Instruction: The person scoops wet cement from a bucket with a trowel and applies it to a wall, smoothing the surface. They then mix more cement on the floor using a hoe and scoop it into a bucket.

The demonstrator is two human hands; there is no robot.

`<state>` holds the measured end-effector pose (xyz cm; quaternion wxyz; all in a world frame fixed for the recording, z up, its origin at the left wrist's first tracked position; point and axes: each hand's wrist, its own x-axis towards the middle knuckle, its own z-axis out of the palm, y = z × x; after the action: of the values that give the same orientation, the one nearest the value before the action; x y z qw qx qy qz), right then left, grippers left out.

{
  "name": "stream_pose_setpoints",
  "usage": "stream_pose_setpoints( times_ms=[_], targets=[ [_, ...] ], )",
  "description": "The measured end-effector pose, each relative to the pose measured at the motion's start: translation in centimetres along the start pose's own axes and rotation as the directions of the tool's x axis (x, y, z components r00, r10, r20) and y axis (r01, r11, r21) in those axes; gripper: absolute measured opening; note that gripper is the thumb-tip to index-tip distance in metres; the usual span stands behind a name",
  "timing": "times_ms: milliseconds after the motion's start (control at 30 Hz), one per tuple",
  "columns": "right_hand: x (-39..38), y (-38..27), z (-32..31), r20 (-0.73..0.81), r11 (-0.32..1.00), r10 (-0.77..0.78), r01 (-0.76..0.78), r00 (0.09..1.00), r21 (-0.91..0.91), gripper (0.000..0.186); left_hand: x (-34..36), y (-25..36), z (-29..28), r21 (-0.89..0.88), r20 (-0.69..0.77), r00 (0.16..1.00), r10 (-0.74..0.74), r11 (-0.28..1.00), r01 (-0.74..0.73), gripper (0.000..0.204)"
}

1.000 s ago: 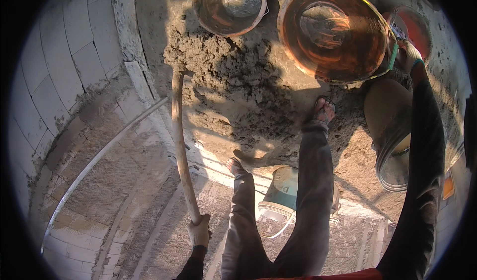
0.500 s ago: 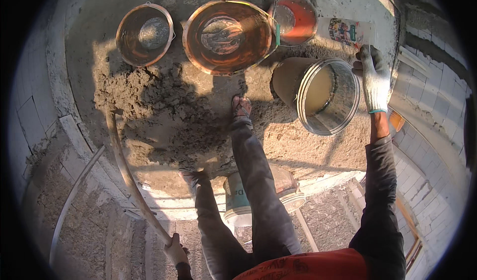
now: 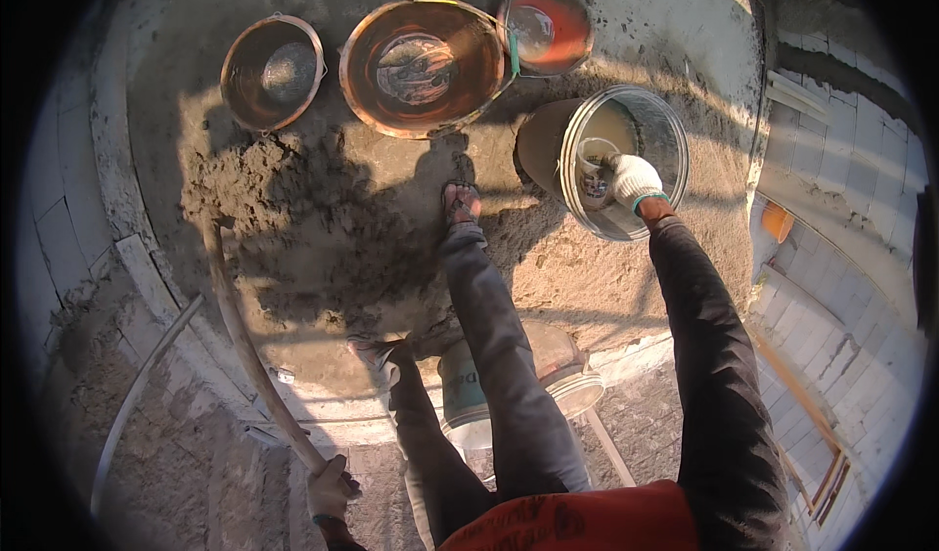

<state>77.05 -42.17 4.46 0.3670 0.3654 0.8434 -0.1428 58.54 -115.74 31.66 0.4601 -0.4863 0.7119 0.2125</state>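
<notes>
My right hand [image 3: 634,179], in a white knitted glove, grips a clear plastic tub [image 3: 593,175] with a printed side. Hand and tub are inside the mouth of a large clear-walled bucket [image 3: 682,145] that holds murky water. Low on the left, my gloved left hand [image 3: 331,487] is closed round the wooden handle of a hoe [image 3: 249,355]. The hoe's far end rests at the edge of a heap of wet mortar [image 3: 249,184], where its head is mostly hidden.
A small round pail [image 3: 315,91], a wide mortar-stained basin [image 3: 354,111] and a red bucket [image 3: 577,38] stand along the far side. Another bucket [image 3: 465,385] stands behind my legs. A curved pale pipe [image 3: 137,395] lies left of the hoe. Block walls [image 3: 817,160] border the right.
My right hand has brought the tub from beyond the bucket's right side, leftward and nearer, into its mouth. My left hand still holds the hoe, shifted slightly left.
</notes>
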Motion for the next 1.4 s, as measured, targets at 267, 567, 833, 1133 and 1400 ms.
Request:
stream_pose_setpoints(
  times_ms=[267, 567, 833, 1133, 1400],
  targets=[
    [7.2, 0.3, 4.7, 0.047, 0.984, -0.115, 0.120, 0.992, -0.129, 0.034, 0.1, 1.1, -0.1, 0.032, -0.003, 0.998, -0.067, 0.997, 0.067, 0.039],
    [1.5, 2.6, 5.3, -0.185, 0.985, -0.152, 0.132, 0.971, -0.114, 0.028, -0.4, 1.2, -0.6, 0.005, 0.065, 0.996, -0.053, 0.999, 0.053, 0.044],
    [-19.7, -0.8, -5.3, -0.393, 0.999, -0.038, 0.042, 0.919, 0.002, 0.029, -1.1, 2.9, -1.4, 0.193, 0.099, 0.994, -0.053, 0.981, 0.033, 0.044],
    [-23.7, -28.3, -5.2, -0.215, 0.822, -0.569, 0.542, 0.794, -0.172, 0.016, 6.2, -5.0, -7.5, -0.478, 0.073, 0.863, 0.499, 0.777, -0.409, 0.074],
    [-13.3, -56.1, 7.7, 0.427, 0.674, -0.597, 0.714, 0.679, -0.192, 0.039, 14.7, -17.7, -43.2, -0.868, -0.399, 0.889, 0.225, 0.218, -0.445, 0.071]
  ],
)
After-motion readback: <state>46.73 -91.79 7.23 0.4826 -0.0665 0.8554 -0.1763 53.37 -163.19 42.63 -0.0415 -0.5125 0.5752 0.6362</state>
